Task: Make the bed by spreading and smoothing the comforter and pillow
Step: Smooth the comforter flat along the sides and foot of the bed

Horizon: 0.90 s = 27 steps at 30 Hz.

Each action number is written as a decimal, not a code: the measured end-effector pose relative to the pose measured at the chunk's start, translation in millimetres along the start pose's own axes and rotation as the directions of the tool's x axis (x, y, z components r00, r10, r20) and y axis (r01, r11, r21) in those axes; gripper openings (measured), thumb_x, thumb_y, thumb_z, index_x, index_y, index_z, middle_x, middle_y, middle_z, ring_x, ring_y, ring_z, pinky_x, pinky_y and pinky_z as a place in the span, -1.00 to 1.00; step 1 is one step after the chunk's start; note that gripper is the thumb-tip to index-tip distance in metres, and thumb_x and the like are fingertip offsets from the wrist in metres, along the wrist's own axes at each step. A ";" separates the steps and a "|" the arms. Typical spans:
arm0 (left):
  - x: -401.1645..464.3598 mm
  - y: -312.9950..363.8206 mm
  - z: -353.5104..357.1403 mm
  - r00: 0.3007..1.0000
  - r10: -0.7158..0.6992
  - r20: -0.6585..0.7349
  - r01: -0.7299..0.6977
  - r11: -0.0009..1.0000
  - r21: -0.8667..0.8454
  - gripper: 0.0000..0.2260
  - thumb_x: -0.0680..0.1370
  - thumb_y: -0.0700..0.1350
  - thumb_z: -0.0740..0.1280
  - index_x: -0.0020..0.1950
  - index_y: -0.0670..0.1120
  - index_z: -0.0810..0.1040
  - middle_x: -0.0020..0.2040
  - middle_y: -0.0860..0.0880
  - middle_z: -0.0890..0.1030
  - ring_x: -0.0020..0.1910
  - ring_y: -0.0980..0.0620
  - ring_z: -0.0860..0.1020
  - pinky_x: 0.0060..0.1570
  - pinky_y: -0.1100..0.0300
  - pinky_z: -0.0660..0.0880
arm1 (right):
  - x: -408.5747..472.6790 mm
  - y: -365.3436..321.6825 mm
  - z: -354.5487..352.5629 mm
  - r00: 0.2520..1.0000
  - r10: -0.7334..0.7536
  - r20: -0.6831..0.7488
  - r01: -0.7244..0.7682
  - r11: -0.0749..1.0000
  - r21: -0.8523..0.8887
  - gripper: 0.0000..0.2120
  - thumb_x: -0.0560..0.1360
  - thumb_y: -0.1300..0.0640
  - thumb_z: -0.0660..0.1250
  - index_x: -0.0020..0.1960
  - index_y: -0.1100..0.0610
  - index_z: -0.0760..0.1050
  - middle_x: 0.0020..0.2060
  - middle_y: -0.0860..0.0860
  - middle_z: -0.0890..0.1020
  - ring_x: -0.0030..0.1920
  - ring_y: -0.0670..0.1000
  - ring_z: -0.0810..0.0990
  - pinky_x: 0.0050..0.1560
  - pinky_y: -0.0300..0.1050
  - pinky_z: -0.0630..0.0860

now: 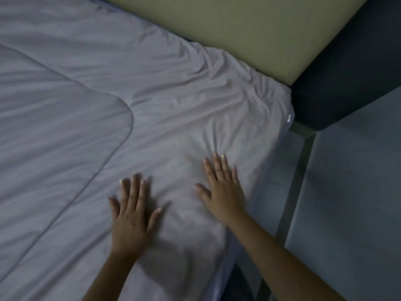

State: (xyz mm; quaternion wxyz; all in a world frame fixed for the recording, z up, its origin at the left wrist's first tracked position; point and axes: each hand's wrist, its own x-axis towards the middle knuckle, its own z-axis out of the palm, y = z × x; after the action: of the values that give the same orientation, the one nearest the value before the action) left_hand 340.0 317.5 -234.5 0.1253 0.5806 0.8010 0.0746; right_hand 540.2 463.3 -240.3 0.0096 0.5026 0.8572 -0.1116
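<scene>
A pale grey comforter point(152, 88) covers the bed and fills most of the head view. It is wrinkled near the far right corner by the wall. A rounded stitched seam curves across its left half. My left hand point(132, 213) lies flat on the comforter with fingers spread, near the bed's right side. My right hand point(223, 187) presses flat a little farther up and to the right, close to the bed's edge, with creases fanning out above its fingertips. No pillow shows as a separate shape.
A beige wall point(238, 29) runs along the far side of the bed. A dark panel point(347, 79) stands at the corner on the right. Grey floor point(351, 213) lies beside the bed's right edge.
</scene>
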 end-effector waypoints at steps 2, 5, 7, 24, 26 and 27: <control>-34.3 -6.3 7.8 0.998 -0.028 0.052 0.026 0.999 0.042 -0.29 0.57 0.32 -0.13 0.57 -0.10 0.11 0.59 -0.11 0.04 0.57 -0.15 -0.04 0.41 -0.29 0.04 | -8.6 8.0 7.9 0.999 -0.032 0.002 0.032 0.999 -0.044 -0.30 0.50 -0.33 -0.02 0.53 0.01 0.15 0.53 0.05 0.15 0.53 0.09 0.09 0.47 0.13 0.11; -46.9 -8.6 16.2 0.998 -0.043 0.043 0.039 0.996 0.079 -0.31 0.57 0.30 -0.09 0.57 -0.09 0.11 0.58 -0.12 0.03 0.56 -0.18 -0.02 0.43 -0.29 0.04 | -1.4 16.0 12.7 0.998 -0.054 0.032 0.055 0.997 -0.059 -0.29 0.49 -0.34 -0.08 0.54 -0.01 0.07 0.55 0.02 0.08 0.55 0.06 0.02 0.49 0.10 0.05; -44.1 -7.5 19.9 0.999 -0.038 0.022 0.036 0.996 0.084 -0.32 0.57 0.28 -0.03 0.58 -0.10 0.10 0.58 -0.14 0.04 0.56 -0.19 -0.01 0.43 -0.28 0.01 | -0.7 13.7 16.3 0.998 -0.047 0.043 0.050 0.997 -0.065 -0.27 0.49 -0.35 -0.11 0.55 -0.02 0.02 0.55 0.02 0.03 0.55 0.05 -0.02 0.49 0.08 -0.01; -227.2 -48.1 17.7 0.979 -0.194 0.056 0.197 0.979 -0.057 -0.36 0.61 0.27 -0.08 0.55 -0.11 0.20 0.56 -0.08 0.16 0.55 -0.13 0.08 0.46 -0.09 0.01 | -157.8 -150.9 29.6 0.902 -0.421 0.097 0.421 0.907 0.011 -0.31 0.52 -0.31 -0.02 0.53 0.06 0.13 0.52 0.06 0.18 0.53 0.09 0.08 0.45 0.19 -0.03; -253.8 -63.7 12.7 0.975 -0.211 0.073 0.215 0.975 -0.056 -0.35 0.60 0.28 -0.09 0.55 -0.12 0.20 0.56 -0.09 0.15 0.55 -0.13 0.06 0.46 -0.10 -0.01 | -175.9 -169.4 31.4 0.882 -0.449 0.143 0.456 0.890 -0.018 -0.30 0.52 -0.31 -0.03 0.53 0.06 0.13 0.52 0.09 0.17 0.53 0.11 0.08 0.46 0.25 0.05; -268.7 -72.1 9.1 0.973 -0.217 0.075 0.221 0.974 -0.055 -0.34 0.60 0.28 -0.09 0.55 -0.12 0.20 0.57 -0.09 0.14 0.55 -0.14 0.05 0.46 -0.12 0.00 | -184.8 -176.8 32.1 0.875 -0.459 0.154 0.469 0.883 -0.030 -0.30 0.52 -0.31 -0.03 0.53 0.06 0.14 0.52 0.10 0.18 0.53 0.12 0.09 0.46 0.26 0.08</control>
State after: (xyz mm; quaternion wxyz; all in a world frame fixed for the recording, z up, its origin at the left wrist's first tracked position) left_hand 356.0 39.6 -231.6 0.1784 0.4868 0.8526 0.0656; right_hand 475.8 214.9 -215.7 0.0603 0.2725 0.9530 -0.1178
